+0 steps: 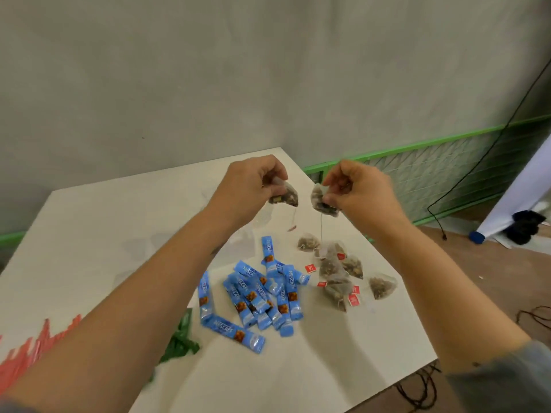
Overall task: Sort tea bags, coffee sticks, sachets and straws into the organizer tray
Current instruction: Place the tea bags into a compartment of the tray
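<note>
Both hands are raised above the far part of the white desk (89, 234), near the centre of the frame. The left hand (247, 186) has its grip closed in a pinch on a translucent pyramid-shaped mesh tea bag filled with dark leaves (284, 195); that bag's string hangs down to a blurred red tag (292, 226). The right hand (357, 189) has its grip likewise pinched on a second translucent pyramid tea bag (323, 201), whose thin string (321, 234) drops toward the desk. The two held bags hang close beside each other but apart, clear of the desk surface.

Below them, right of centre, a cluster of loose mesh tea bags with small red tags (337, 274) lies on the desk; one bag (382, 286) lies a little apart to the right of the cluster, another (308, 242) at its upper left.

Left of that cluster, at lower centre, a heap of blue foil coffee sticks printed with white lettering (262, 296) lies overlapping in several directions.

At the lower left, partly hidden behind the left forearm, are dark green sachets (179, 344) and a row of red sachets (24, 353), both blurred.

Beyond the desk stand a grey wall (268, 70), a green-framed mesh panel (447, 174) and a black cable (489, 150) at the right.
</note>
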